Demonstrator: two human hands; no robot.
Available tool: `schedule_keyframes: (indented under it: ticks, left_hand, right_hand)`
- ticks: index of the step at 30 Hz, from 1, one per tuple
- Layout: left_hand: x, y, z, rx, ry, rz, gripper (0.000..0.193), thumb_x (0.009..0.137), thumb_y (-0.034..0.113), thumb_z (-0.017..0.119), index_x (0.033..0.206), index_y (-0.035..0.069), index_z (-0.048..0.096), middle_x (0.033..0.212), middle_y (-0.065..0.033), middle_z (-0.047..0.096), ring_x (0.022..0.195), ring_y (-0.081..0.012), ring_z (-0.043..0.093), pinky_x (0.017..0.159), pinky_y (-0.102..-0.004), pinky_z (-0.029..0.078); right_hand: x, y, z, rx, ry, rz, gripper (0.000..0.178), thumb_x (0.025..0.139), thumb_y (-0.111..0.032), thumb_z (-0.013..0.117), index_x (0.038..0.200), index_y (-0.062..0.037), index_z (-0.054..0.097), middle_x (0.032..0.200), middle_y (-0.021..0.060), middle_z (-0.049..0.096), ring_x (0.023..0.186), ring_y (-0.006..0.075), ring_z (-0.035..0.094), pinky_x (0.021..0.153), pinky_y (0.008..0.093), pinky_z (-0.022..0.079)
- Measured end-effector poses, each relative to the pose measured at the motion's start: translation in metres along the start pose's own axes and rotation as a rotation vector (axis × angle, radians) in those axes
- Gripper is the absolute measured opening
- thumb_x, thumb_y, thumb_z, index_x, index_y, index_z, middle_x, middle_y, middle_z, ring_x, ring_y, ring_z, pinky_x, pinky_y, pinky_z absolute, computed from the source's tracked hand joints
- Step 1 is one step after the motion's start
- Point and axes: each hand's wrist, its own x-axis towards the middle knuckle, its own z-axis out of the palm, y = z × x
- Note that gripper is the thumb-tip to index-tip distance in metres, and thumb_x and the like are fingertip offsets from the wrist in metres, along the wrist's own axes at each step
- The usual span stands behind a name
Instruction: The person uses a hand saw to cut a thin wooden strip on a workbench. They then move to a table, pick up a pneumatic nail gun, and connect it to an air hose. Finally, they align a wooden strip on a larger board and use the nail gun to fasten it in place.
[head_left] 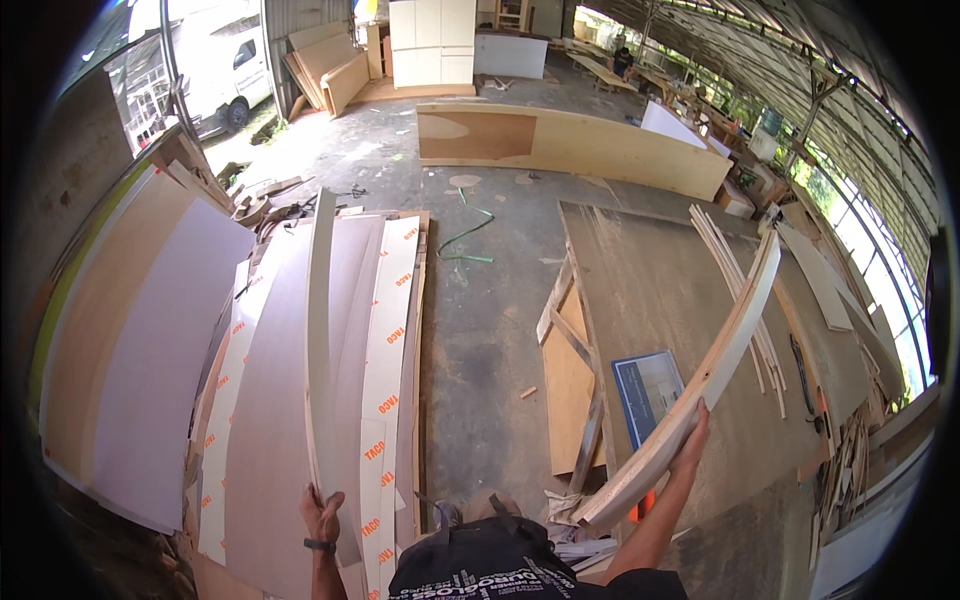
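The left hand [322, 515] has its fingers closed around the near end of a long, narrow pale laminate strip [319, 330], which stands on edge over a stack of large white and brown laminate sheets [270, 400] lying on the floor. The right hand [692, 435] grips, fingers wrapped, a long pale wooden board [715, 370] that bows upward over a broad brown plywood table [660, 290]. Both pieces are held at one end only, so each could sag, twist or slip; the board's far end could knock the thin wood slats [735, 280] nearby.
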Motion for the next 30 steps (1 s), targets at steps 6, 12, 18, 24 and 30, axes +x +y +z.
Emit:
schedule_keyframes:
  ticks: [6,12,18,24,30]
  left_hand:
    - [0.195,0.047,0.123,0.019,-0.188,0.049,0.033,0.077,0.007,0.077,0.1,-0.005,0.056,0.083,-0.0011,0.055,0.071,-0.0088,0.046,0.062,-0.0248,0.042]
    - [0.361,0.106,0.265,0.082,-0.344,0.216,0.036,0.074,0.007,0.079,0.098,-0.005,0.056,0.075,-0.0001,0.05,0.066,-0.0083,0.04,0.058,-0.0246,0.037]
    - [0.484,0.158,0.388,0.1,-0.442,0.247,0.041,0.074,0.01,0.079,0.105,-0.007,0.057,0.081,-0.0054,0.057,0.072,-0.0113,0.049,0.065,-0.0261,0.044]
    - [0.6,0.185,0.496,-0.102,-0.506,0.18,0.04,0.071,0.0,0.079,0.105,-0.006,0.058,0.089,-0.0083,0.064,0.082,-0.0137,0.057,0.074,-0.0288,0.049]
    - [0.751,0.219,0.598,0.068,-0.54,0.284,0.038,0.071,0.001,0.08,0.099,-0.005,0.055,0.085,-0.0057,0.059,0.077,-0.0116,0.053,0.067,-0.0263,0.045]
  right_hand:
    - [0.072,0.012,0.037,-0.158,0.246,-0.13,0.079,0.092,-0.052,0.059,0.145,0.0049,0.046,0.139,0.0195,0.052,0.124,0.0314,0.053,0.104,0.0376,0.043]
    - [0.177,-0.014,0.128,-0.115,0.388,-0.135,0.079,0.092,-0.054,0.058,0.149,-0.0013,0.043,0.147,0.0185,0.045,0.134,0.0318,0.044,0.109,0.0404,0.037]
    - [0.3,-0.042,0.223,-0.053,0.411,-0.211,0.079,0.092,-0.054,0.057,0.149,-0.001,0.043,0.149,0.0178,0.044,0.134,0.0303,0.045,0.109,0.0384,0.037]
    - [0.407,-0.043,0.312,-0.087,0.51,-0.177,0.084,0.09,-0.058,0.059,0.15,-0.0022,0.042,0.15,0.0171,0.043,0.135,0.0302,0.042,0.111,0.0393,0.034]
    - [0.513,-0.033,0.405,-0.038,0.648,-0.149,0.089,0.083,-0.06,0.068,0.146,-0.001,0.045,0.144,0.0165,0.047,0.133,0.0303,0.044,0.111,0.0404,0.034]
